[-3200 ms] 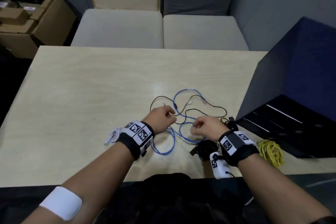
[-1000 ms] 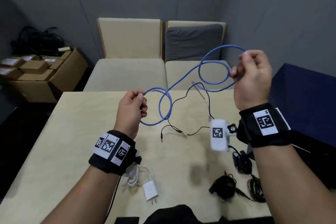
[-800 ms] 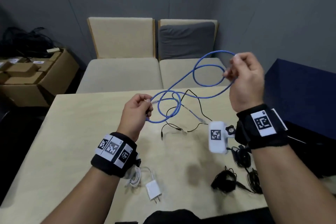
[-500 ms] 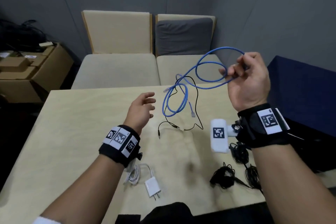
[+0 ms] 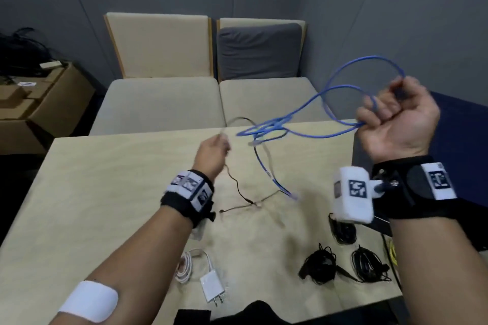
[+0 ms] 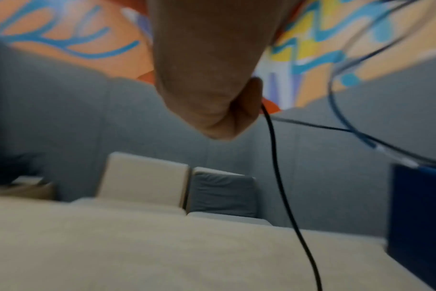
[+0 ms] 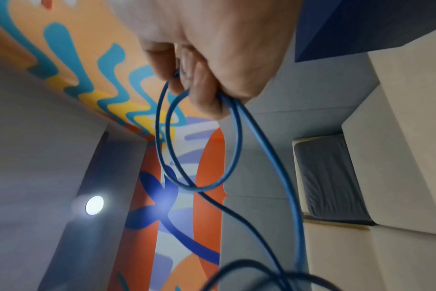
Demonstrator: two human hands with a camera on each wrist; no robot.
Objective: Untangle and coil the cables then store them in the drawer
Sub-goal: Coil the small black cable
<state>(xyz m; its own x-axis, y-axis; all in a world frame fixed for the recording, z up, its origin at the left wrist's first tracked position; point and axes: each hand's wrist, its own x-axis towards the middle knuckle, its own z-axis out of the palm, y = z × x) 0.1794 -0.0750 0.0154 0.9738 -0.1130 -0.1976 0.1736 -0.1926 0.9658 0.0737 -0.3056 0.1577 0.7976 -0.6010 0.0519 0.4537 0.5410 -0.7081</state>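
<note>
Blue cable (image 5: pixel 343 87) is held in my right hand (image 5: pixel 396 119), whose fingers (image 7: pixel 199 94) are curled round two loops of it, raised above the far right corner of the desk (image 5: pixel 105 192). From that grip the blue cable runs left and down in a loose strand, and its free end hangs just above the desk top near the middle. My left hand (image 5: pixel 211 155) is lower, over the desk centre, with its fingers (image 6: pixel 247 102) pinched on a thin black cable (image 6: pixel 281 187); the left wrist view shows this cable leaving the closed fingers and dropping toward the desk. The black cable crosses the blue cable in the air between the two hands, so the two remain entangled there; motion blur hides the exact crossing. On the near edge of the desk lie a white charger with its cord (image 5: pixel 208 285) and, to the right, three coiled black cables (image 5: pixel 319 266). A dark blue cabinet (image 5: pixel 462 126) stands at the right edge of the desk; I cannot tell from these views whether its drawer is open. Two beige seats (image 5: pixel 158 105) stand beyond the desk, and cardboard boxes (image 5: pixel 39 108) sit far left.
</note>
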